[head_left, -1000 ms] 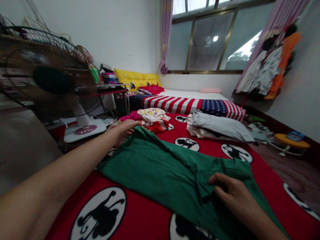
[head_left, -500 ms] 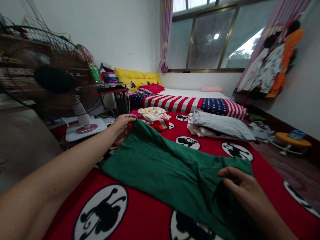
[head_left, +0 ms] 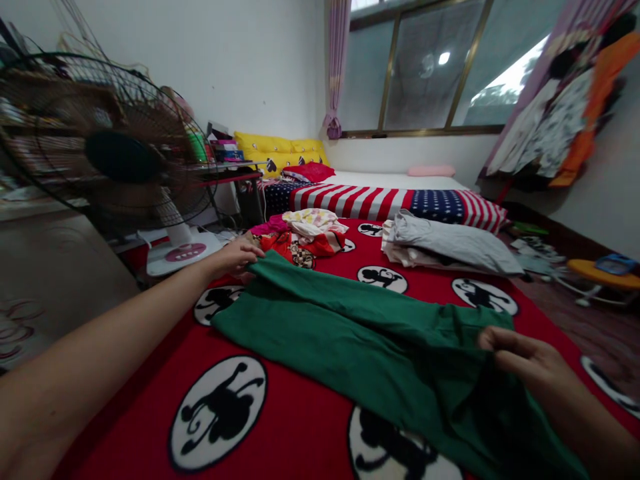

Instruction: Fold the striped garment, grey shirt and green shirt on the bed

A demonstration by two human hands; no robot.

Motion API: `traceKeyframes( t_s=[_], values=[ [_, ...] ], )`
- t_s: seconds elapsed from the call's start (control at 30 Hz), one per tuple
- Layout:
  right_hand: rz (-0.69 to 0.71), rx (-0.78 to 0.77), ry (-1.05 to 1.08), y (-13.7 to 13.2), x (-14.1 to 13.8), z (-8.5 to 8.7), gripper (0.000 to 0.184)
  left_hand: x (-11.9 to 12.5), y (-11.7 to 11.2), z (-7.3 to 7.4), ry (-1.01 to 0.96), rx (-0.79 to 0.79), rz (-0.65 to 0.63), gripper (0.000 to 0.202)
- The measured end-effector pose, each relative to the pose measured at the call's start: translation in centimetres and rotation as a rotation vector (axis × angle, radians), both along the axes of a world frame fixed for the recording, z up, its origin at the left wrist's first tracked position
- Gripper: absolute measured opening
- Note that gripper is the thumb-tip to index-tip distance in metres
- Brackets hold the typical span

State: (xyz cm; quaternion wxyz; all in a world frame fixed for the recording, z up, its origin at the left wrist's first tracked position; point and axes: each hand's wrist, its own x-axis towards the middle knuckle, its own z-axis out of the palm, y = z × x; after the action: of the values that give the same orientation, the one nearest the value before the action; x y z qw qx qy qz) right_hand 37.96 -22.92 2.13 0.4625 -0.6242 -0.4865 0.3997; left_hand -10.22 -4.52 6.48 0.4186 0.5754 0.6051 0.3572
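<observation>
A green cloth garment (head_left: 345, 327), long and creased like a pair of trousers, stretches across the red blanket (head_left: 135, 427) with its black-and-white monkey circles. My left hand (head_left: 239, 257) pinches the garment's far left corner, slightly raised. At the other end, my right hand (head_left: 530, 360) grips an edge, fingers closed on it. Cloth hangs below the right hand in dark folds, so part of that end is hidden.
Beyond the garment lie a pile of mixed clothes (head_left: 310, 230) and a stack of folded grey and white clothes (head_left: 445, 243). A fan (head_left: 125, 157) stands at left. Behind is a bed with a striped, starred cover (head_left: 350, 200); a stool (head_left: 605, 272) stands at right.
My left hand has moved down and slightly left with its corner, uncovering more of the mixed pile. My right hand has shifted right, still holding the cloth. The view has turned slightly.
</observation>
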Motion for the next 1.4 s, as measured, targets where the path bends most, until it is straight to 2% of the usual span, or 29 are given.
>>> traceKeyframes(
  t_s=[0.1, 0.17, 0.27, 0.37, 0.47, 0.53, 0.63, 0.67, 0.73, 0.83, 0.93, 1.03, 1.13, 1.2, 1.3, 1.37, 1.4],
  values=[
    [0.153, -0.051, -0.120, 0.2, 0.7, -0.2, 0.013, -0.3, 0.0, -0.7, 0.127, -0.023, -0.060, 0.021],
    [0.169, -0.042, -0.262, 0.3, 0.8, -0.3, 0.011, -0.3, 0.2, -1.1, 0.172, -0.014, -0.070, 0.016],
    [0.160, 0.016, -0.458, -0.1, -0.1, -0.1, 0.024, -0.3, 0.4, -1.5, 0.191, 0.032, -0.068, 0.021],
    [0.316, 0.080, -0.598, -0.7, -2.2, 0.4, 0.030, -0.3, 0.1, -1.6, 0.319, 0.218, -0.099, 0.032],
    [0.451, 0.137, -0.747, -1.0, -4.6, 0.4, 0.030, 0.2, -1.0, -1.6, 0.519, 0.439, -0.143, 0.030],
    [0.447, 0.179, -0.847, -1.0, -5.6, 0.1, 0.034, 0.9, -2.1, -1.8, 0.629, 0.545, -0.247, 0.025],
    [0.373, 0.215, -0.957, -0.7, -6.3, -0.6, 0.037, 2.1, -3.8, -2.5, 0.783, 0.600, -0.489, 0.019],
    [0.348, 0.214, -0.980, -0.6, -6.3, -1.0, 0.036, 2.5, -4.2, -2.9, 0.825, 0.601, -0.529, 0.020],
    [0.308, 0.206, -1.010, -0.4, -6.1, -1.6, 0.032, 3.1, -4.7, -3.7, 0.904, 0.624, -0.531, 0.023],
    [0.279, 0.215, -0.988, 0.0, -5.9, -2.3, 0.026, 3.4, -4.7, -4.6, 0.987, 0.681, -0.470, 0.022],
    [0.254, 0.282, -0.844, 0.3, -5.5, -2.2, 0.021, 3.4, -4.5, -4.5, 0.992, 0.742, -0.420, 0.023],
    [0.150, 0.353, -0.670, 0.0, -4.8, -1.2, 0.019, 3.3, -4.5, -3.0, 0.904, 0.829, -0.353, 0.023],
    [0.057, 0.312, -0.566, -0.6, -3.7, -0.1, 0.021, 2.9, -4.8, -1.1, 0.824, 0.880, -0.360, 0.023],
    [0.081, 0.256, -0.545, -1.0, -3.1, 0.6, 0.020, 2.4, -5.0, -0.4, 0.807, 0.833, -0.445, 0.022],
    [0.270, 0.149, -0.515, -1.2, -2.6, 1.2, 0.023, 1.5, -5.3, -0.4, 0.860, 0.604, -0.630, 0.019],
    [0.347, 0.081, -0.476, -1.2, -2.7, 1.4, 0.032, 1.4, -5.4, -0.9, 0.898, 0.472, -0.657, 0.018],
    [0.338, 0.067, -0.463, -1.2, -2.8, 1.5, 0.036, 1.6, -5.4, -1.2, 0.893, 0.453, -0.631, 0.021]
  ],
)
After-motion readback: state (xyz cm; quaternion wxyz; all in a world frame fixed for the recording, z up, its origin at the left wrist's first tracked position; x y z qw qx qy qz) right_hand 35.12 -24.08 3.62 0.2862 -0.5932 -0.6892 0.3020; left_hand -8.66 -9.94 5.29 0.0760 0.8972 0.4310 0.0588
